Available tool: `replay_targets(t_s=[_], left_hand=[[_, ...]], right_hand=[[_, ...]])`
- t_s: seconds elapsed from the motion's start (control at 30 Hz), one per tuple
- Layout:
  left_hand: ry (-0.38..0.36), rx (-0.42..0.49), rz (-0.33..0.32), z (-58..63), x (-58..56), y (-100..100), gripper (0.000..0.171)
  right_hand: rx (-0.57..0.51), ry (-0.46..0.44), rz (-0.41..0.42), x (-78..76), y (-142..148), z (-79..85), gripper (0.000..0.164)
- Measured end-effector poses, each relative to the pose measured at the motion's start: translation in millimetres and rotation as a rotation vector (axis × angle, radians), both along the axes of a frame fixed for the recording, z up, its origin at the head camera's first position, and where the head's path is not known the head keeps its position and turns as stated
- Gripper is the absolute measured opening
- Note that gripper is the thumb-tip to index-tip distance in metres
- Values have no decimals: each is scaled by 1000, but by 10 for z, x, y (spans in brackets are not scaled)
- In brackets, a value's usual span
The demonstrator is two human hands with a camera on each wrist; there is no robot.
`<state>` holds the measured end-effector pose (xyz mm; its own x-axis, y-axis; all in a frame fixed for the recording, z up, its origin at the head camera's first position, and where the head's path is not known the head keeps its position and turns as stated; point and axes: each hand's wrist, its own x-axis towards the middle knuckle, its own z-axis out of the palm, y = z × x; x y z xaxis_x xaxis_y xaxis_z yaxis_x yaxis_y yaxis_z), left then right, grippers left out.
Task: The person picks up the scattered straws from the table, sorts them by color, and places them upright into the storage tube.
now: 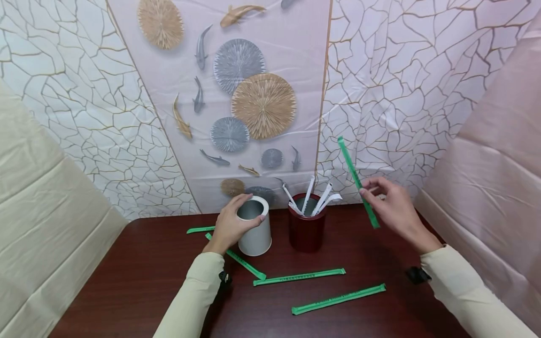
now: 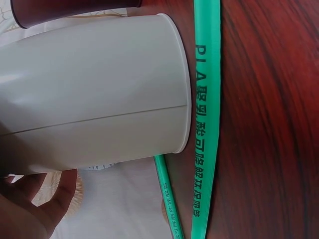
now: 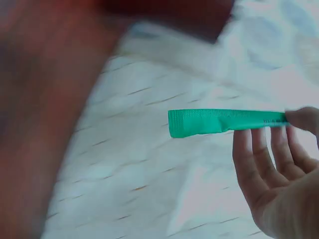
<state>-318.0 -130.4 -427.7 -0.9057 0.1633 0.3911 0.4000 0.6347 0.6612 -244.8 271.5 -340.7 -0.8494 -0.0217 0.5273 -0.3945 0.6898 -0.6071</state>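
My left hand (image 1: 236, 223) grips a light grey round canister (image 1: 256, 239) near its rim, thumb and fingers spread around the top. The canister stands upright on the table with its open mouth facing up; nothing shows inside. In the right wrist view, a green paper-wrapped straw (image 3: 214, 122) is pinched between the thumb and fingers of my right hand (image 1: 390, 206). That straw is held up in the air at the right, tilted with its upper end leaning left. Its printed wrapper is closed at the ends that show.
A dark red canister (image 1: 307, 234) holding several white-wrapped sticks (image 1: 323, 198) stands right of the grey one. Several more green wrapped straws (image 1: 300, 277) lie about the dark wooden table (image 1: 127, 281), two of them partly behind my left hand. A patterned cloth (image 1: 380, 94) hangs behind.
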Motion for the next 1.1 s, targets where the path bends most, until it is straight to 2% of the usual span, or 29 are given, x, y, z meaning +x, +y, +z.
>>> replay_targets(t_s=[0.1, 0.23, 0.33, 0.47, 0.6, 0.67, 0.73, 0.8, 0.97, 1.1], left_hand=[[0, -2, -6, 3, -4, -10, 81], [9, -4, 1, 16, 9, -44, 80], [14, 2, 1, 22, 13, -52, 80], [7, 11, -19, 13, 3, -40, 82], [-7, 19, -29, -7, -4, -28, 83], [-9, 24, -28, -19, -13, -31, 82], [-6, 32, -24, -27, -18, -35, 80], [-3, 43, -22, -30, -21, -38, 78], [-13, 42, -15, -20, -25, -24, 76], [-36, 37, 1, 2, -34, -23, 77]], right_hand=[[-113, 68, 40, 94, -234, 260, 19], [-285, 114, 184, 173, -605, 530, 20], [-379, 117, 288, 179, -876, 647, 24], [-428, 122, 369, 136, -1234, 704, 27], [-363, 218, 420, 31, -1620, 624, 30], [-292, 276, 419, -47, -1808, 525, 31], [-243, 279, 403, -128, -1981, 404, 30], [-210, 242, 367, -216, -2120, 275, 26], [-184, 51, 243, -392, -2328, -21, 18], [-155, -21, 193, -466, -2420, -110, 13]])
